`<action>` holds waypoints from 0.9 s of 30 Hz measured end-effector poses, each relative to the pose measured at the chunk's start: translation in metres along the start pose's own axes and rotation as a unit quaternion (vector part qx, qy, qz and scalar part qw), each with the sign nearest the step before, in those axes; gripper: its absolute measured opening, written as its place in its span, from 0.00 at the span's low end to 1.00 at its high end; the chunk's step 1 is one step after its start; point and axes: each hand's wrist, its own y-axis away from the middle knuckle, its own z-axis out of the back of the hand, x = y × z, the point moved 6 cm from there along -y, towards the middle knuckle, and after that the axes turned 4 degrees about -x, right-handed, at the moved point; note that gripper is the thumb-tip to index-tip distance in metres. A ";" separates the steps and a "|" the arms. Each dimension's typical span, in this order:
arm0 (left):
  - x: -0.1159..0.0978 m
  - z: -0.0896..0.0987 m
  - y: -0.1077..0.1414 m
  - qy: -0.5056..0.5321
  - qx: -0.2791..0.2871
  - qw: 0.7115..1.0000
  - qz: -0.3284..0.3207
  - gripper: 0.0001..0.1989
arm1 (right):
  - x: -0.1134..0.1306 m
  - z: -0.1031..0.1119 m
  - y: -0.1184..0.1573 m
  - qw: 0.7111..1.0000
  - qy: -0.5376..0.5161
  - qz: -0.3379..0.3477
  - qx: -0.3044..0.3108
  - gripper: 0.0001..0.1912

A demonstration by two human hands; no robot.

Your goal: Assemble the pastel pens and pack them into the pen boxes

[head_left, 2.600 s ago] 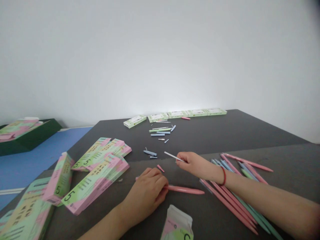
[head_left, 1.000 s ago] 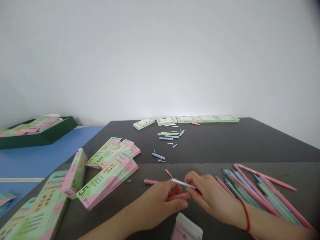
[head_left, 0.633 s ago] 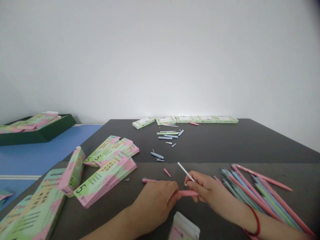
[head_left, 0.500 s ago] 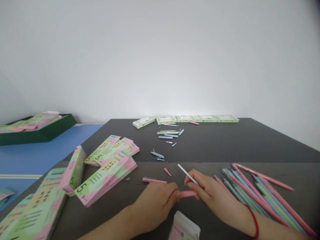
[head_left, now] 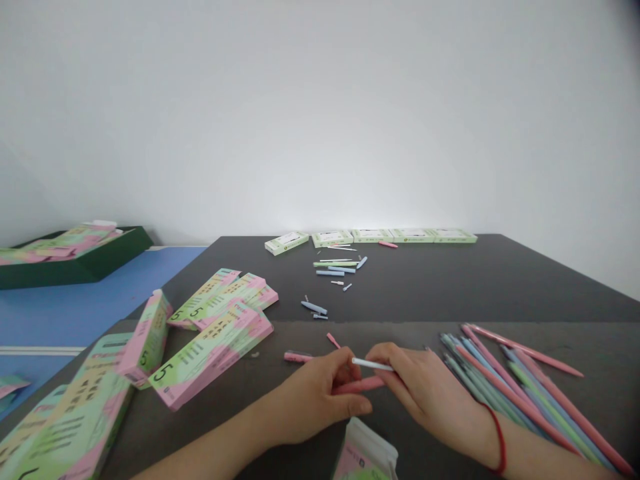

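Observation:
My left hand (head_left: 320, 393) is closed round one end of a pink pen barrel (head_left: 357, 385), its thumb stretched out below. My right hand (head_left: 425, 387) pinches a white pen refill (head_left: 371, 364), which points left above the barrel. The barrel's right end reaches the right fingers, and whether they grip it too is hidden. Just beyond my left hand lie a short pink pen part (head_left: 333, 340) and a pink tube with a clear end (head_left: 297, 357). Below the hands stands a pink and green box (head_left: 365, 450) with a white end, cut off by the frame.
Several pens (head_left: 530, 393) lie in a heap at right. Pink and green boxes (head_left: 210, 353) are spread at left. Loose blue pen parts (head_left: 314, 307) lie mid-table, with pale green boxes (head_left: 373, 236) along the far edge. A green tray (head_left: 95, 263) holds more packaging.
The white refill has tipped from slanting upward to nearly level. My left fingers have opened out somewhat round the pink barrel, and both hands are closer together.

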 end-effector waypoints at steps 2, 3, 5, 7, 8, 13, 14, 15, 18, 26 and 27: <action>-0.003 0.005 0.001 -0.067 -0.038 0.997 -0.011 0.11 | 0.000 0.000 -0.001 1.000 -0.011 -0.014 -0.003 0.06; -0.005 0.007 0.001 -0.092 -0.044 0.995 -0.012 0.10 | 0.000 0.000 -0.001 1.000 -0.013 -0.019 -0.005 0.07; -0.007 0.007 0.001 -0.107 -0.022 0.994 -0.002 0.14 | 0.000 -0.001 -0.001 1.000 -0.009 -0.024 -0.007 0.07; -0.007 0.004 0.002 -0.087 0.029 0.996 0.024 0.20 | 0.000 -0.002 -0.001 1.000 -0.006 -0.022 -0.006 0.07; -0.006 0.003 0.002 -0.080 0.041 0.995 0.034 0.21 | -0.001 -0.003 -0.002 1.000 -0.005 -0.022 -0.004 0.07; -0.016 0.013 0.004 -0.178 -0.058 0.982 -0.005 0.07 | -0.006 0.000 -0.004 0.999 -0.014 -0.032 -0.015 0.08; -0.018 0.013 0.004 -0.191 -0.066 0.979 -0.014 0.06 | -0.006 0.000 -0.004 0.999 -0.014 -0.031 -0.017 0.09; -0.020 0.013 0.005 -0.190 -0.064 0.980 -0.021 0.07 | -0.006 0.001 -0.004 0.999 -0.012 -0.029 -0.018 0.09; -0.017 0.009 0.003 -0.108 -0.015 0.994 -0.005 0.17 | -0.004 0.001 -0.002 1.000 0.002 -0.010 -0.025 0.12; 0.000 0.003 0.002 -0.003 -0.010 0.999 0.034 0.11 | -0.006 0.002 0.003 0.997 0.044 0.025 -0.059 0.20; -0.004 0.005 0.002 -0.042 -0.037 0.998 0.011 0.09 | -0.008 0.002 0.003 0.997 0.048 0.026 -0.063 0.21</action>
